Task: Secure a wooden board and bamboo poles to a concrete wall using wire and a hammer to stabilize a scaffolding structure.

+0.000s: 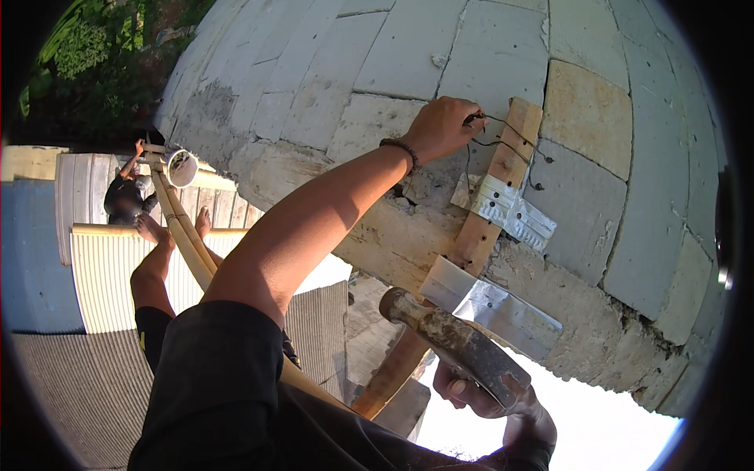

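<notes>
My left hand (449,129) reaches across to the block wall, its fingers pinched on a thin dark wire (503,143). The wire's strands run over the upper part of a wooden plank (475,245) fixed against the wall. Lower down, my right hand (483,399) is wrapped round a hammer (448,334) with a worn, rusty head, held apart from the wall. Two pale metal strips (514,212) cross the plank, the lower one near the hammer. Small dark nail heads dot the plank. The hammer's handle is mostly hidden.
Grey blocks (503,51) form the wall, with a rough mortar ledge (393,235) below. Bamboo poles (184,228) run past my bare feet. Near a white bucket (183,169), another person (126,192) is at far left. Corrugated roofing (86,385) lies below.
</notes>
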`<state>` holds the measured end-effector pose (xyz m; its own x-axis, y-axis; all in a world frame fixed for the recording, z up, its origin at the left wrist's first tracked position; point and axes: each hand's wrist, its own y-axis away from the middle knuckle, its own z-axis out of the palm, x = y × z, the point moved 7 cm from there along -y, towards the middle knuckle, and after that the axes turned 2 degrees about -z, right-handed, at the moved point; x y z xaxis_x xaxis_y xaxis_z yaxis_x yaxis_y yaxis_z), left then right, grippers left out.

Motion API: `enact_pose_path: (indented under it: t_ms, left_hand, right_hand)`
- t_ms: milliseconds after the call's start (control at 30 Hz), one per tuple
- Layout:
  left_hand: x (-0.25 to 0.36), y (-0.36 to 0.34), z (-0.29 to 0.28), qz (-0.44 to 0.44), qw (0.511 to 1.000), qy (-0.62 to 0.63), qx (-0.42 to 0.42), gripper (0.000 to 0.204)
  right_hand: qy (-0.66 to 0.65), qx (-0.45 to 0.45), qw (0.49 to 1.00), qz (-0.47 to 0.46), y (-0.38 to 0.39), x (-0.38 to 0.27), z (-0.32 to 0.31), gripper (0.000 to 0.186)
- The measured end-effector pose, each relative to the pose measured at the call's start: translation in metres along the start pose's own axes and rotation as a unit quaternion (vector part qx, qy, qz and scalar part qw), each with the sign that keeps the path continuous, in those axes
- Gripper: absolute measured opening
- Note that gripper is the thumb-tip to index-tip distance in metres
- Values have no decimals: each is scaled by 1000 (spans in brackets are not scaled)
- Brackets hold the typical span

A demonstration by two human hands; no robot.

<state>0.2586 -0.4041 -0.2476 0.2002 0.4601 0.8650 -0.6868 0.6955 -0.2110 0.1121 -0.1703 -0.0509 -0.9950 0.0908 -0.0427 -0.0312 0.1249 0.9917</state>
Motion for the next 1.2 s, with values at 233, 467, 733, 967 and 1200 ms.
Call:
enact_pose_path:
  t_ms: [233, 467, 733, 967, 1200]
  left_hand:
    - [2, 3, -4, -16, 1000, 16, 12, 29]
    - [-6, 5, -2, -56, 998, 32, 9, 31]
    - [-7, 9, -2, -53, 996, 63, 31, 38]
    - [-11, 10, 2, -88, 995, 48, 22, 37]
    - [-17, 10, 7, -103, 993, 51, -2, 37]
  right_hand:
    - [407, 390, 816, -130, 51, -150, -88, 39]
    - [695, 422, 575, -91, -16, -219, -133, 33]
    - [697, 399, 588, -91, -33, -208, -151, 34]
    - [699, 414, 579, -76, -32, -207, -157, 33]
    - [745, 408, 521, -86, -37, -203, -155, 32]
